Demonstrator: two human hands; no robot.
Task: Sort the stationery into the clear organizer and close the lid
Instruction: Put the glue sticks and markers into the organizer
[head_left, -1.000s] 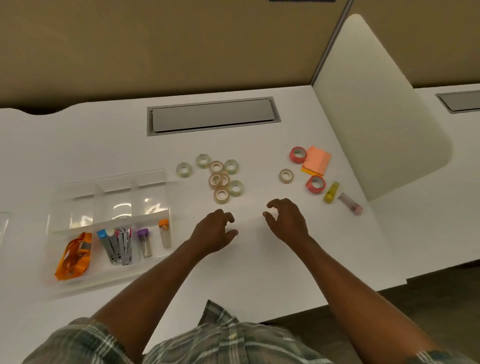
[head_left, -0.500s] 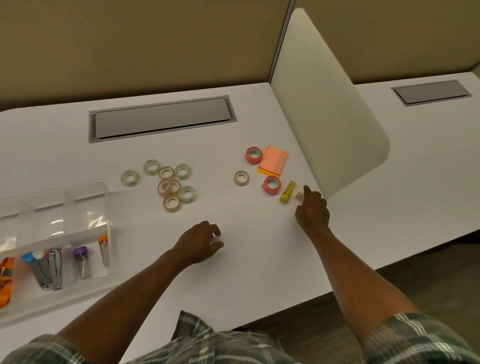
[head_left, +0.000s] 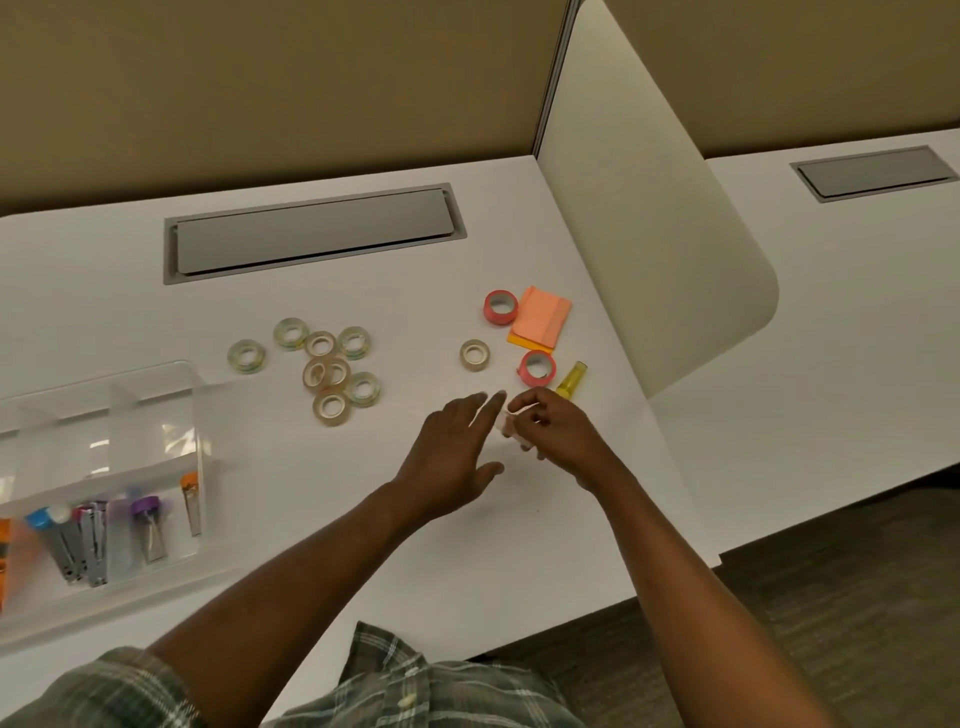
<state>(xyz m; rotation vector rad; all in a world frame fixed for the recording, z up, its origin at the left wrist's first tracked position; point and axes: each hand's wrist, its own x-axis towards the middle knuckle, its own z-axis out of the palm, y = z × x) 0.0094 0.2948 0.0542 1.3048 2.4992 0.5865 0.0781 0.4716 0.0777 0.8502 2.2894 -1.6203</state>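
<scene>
Two hands together over desk (head_left: 311, 493): right hand (head_left: 563, 441) pinches tube (head_left: 503, 427), left hand (head_left: 449, 457) spread; divider (head_left: 649, 260) close right

Clear organizer (head_left: 199, 415) open at left, front compartments part-filled; tape rolls (head_left: 332, 374) clustered to its right; small pale tube (head_left: 505, 429) pinched in right hand (head_left: 563, 439).

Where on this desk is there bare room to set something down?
Bare: the strip between the cable hatch and the tape rolls; the desk between the organizer and the left hand. Crowded: around the pink rolls, sticky notes and yellow tube.

Sticky notes (head_left: 540, 317) are orange, the shirt (head_left: 415, 691) plaid.
</scene>
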